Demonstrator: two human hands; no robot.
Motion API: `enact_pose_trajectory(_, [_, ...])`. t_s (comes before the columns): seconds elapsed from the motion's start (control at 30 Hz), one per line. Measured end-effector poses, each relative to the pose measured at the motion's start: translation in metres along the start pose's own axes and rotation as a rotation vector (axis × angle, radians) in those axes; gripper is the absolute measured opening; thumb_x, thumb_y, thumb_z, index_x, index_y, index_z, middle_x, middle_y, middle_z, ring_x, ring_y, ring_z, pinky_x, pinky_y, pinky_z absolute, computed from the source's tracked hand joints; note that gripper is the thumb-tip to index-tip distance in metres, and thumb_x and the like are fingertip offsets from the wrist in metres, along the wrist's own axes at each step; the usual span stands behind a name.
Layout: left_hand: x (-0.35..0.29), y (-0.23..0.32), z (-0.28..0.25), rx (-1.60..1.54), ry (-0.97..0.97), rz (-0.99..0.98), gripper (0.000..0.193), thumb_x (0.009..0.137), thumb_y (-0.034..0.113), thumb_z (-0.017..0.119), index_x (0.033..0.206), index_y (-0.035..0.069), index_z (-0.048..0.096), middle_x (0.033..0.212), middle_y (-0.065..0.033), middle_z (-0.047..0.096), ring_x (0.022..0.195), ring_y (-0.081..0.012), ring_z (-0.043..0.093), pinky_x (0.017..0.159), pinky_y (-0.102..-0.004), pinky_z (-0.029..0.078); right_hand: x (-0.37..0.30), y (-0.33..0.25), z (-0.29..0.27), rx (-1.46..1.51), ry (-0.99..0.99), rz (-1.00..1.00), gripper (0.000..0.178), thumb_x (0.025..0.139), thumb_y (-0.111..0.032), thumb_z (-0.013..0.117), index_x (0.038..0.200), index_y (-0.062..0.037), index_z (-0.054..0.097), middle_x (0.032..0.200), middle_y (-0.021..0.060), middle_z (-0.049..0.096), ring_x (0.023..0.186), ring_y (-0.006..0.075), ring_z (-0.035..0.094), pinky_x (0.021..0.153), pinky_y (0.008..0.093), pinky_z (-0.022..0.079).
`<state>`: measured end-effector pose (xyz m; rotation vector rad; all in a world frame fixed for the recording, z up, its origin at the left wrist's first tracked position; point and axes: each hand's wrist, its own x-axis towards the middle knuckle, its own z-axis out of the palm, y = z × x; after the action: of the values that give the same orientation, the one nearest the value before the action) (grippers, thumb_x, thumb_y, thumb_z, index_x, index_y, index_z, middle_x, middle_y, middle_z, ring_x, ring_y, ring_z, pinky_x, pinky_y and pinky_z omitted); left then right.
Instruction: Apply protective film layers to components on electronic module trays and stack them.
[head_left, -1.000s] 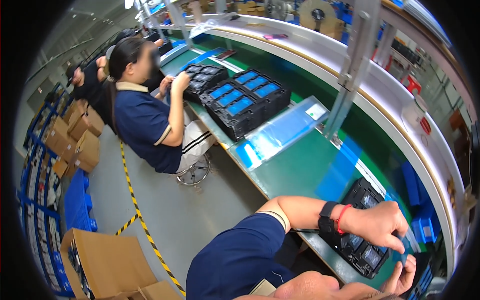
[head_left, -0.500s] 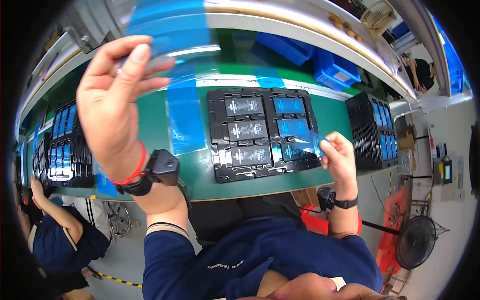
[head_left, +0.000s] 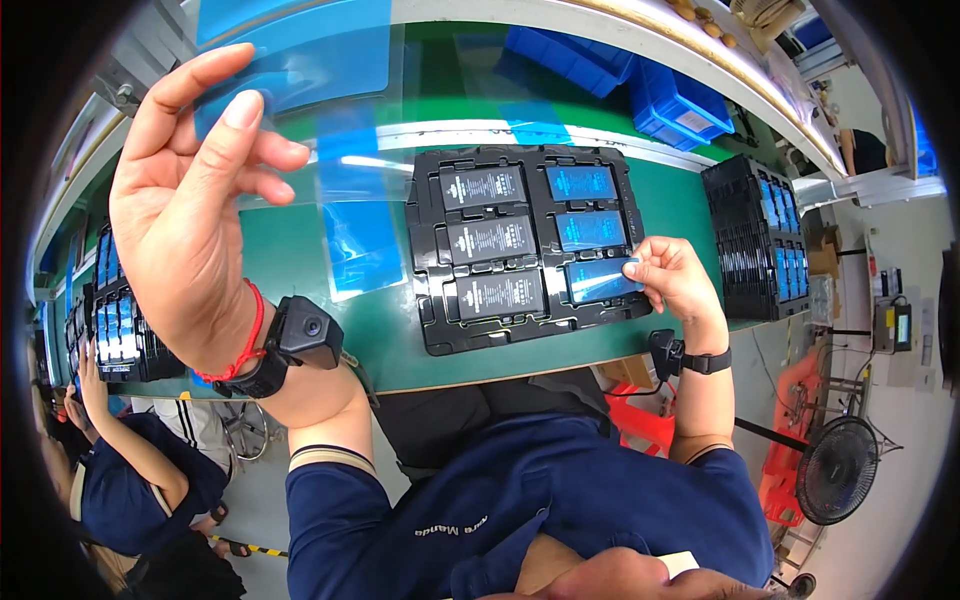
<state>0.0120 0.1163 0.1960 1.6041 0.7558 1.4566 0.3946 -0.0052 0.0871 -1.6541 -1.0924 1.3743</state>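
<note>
The right hand (head_left: 674, 280) pinches the edge of a blue film (head_left: 598, 283) at the lower right of the black tray (head_left: 434, 338) on the desk (head_left: 285, 268); squaring edges before pressing should prevent creases. The raised left hand (head_left: 190, 195) grips a clear sheet with a blue panel (head_left: 335, 65).

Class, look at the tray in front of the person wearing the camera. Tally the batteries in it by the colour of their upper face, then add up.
Black batteries: 3
Blue-covered batteries: 3
Total: 6

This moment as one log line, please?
left hand: raised, holding blue sheet | right hand: thumb on blue film | black tray: beneath film, on green table
</note>
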Motion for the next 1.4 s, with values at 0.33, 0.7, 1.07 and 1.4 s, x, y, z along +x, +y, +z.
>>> enact_pose_trajectory(0.33, [0.003, -0.003, 0.001, 0.053, 0.007, 0.010, 0.031, 0.089, 0.003, 0.055, 0.119, -0.005, 0.051, 0.079, -0.0101, 0.065, 0.067, -0.0116, 0.063, 0.054, -0.0181, 0.049, 0.000, -0.005, 0.005, -0.050, 0.022, 0.003, 0.015, 0.080, -0.007, 0.068, 0.071, -0.0027, 0.056, 0.050, -0.0017, 0.050, 0.035, 0.0035, 0.038, 0.032, 0.0193, 0.027])
enact_pose_trajectory(0.7, [0.003, -0.002, -0.001, 0.053, -0.019, 0.024, 0.030, 0.089, 0.003, 0.055, 0.118, -0.005, 0.052, 0.079, -0.0109, 0.065, 0.068, -0.0126, 0.064, 0.054, -0.0187, 0.050, 0.001, -0.006, 0.006, -0.062, 0.027, 0.012, 0.016, 0.079, -0.006, 0.068, 0.069, -0.0032, 0.056, 0.049, -0.0015, 0.049, 0.035, 0.0037, 0.038, 0.032, 0.0195, 0.026])
enact_pose_trajectory(1.07, [0.002, -0.003, 0.002, 0.006, -0.012, 0.032, 0.030, 0.088, 0.003, 0.056, 0.117, -0.006, 0.052, 0.082, -0.0115, 0.066, 0.068, -0.0122, 0.064, 0.054, -0.0188, 0.050, 0.000, -0.007, 0.006, -0.087, 0.039, 0.037, 0.018, 0.080, -0.006, 0.068, 0.068, -0.0048, 0.054, 0.049, -0.0021, 0.049, 0.035, 0.0028, 0.038, 0.032, 0.0191, 0.025])
enact_pose_trajectory(1.4, [0.001, -0.002, 0.000, 0.045, -0.020, -0.004, 0.030, 0.089, 0.003, 0.055, 0.117, -0.006, 0.051, 0.084, -0.0115, 0.065, 0.069, -0.0122, 0.064, 0.055, -0.0194, 0.050, -0.001, -0.012, 0.013, -0.194, 0.087, 0.030, 0.019, 0.080, -0.006, 0.067, 0.067, -0.0049, 0.054, 0.049, -0.0036, 0.049, 0.036, 0.0018, 0.038, 0.032, 0.0196, 0.026])
